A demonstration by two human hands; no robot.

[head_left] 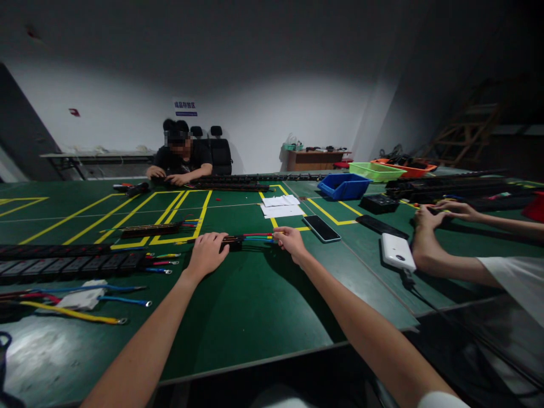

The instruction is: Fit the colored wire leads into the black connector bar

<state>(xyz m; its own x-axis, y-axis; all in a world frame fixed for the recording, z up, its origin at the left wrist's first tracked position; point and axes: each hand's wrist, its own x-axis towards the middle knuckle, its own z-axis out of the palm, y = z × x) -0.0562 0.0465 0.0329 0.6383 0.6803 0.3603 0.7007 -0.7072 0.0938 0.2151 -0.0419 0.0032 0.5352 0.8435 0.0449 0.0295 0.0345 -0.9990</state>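
Note:
In the middle of the green table [255,300] lies a dark socket module with copper strips [233,240]. My left hand [208,255] is wrapped over its left part, hiding some of it. Red and blue wires [257,237] run from its right end to my right hand [289,242], whose thumb and fingertips pinch their ends. What sits at the wire tips is too small to tell. A similar dark module [151,229] lies beyond my left hand. Long black socket strips [80,265] with ring-ended wires lie to the left.
A phone [322,228] and white papers [280,206] lie beyond my right hand. Blue [344,187] and green bins [376,171] stand farther right. A white power bank [397,252] is beside a co-worker's arms [442,255]. Another person [182,153] works across the table. Thick wires [80,311] lie near left.

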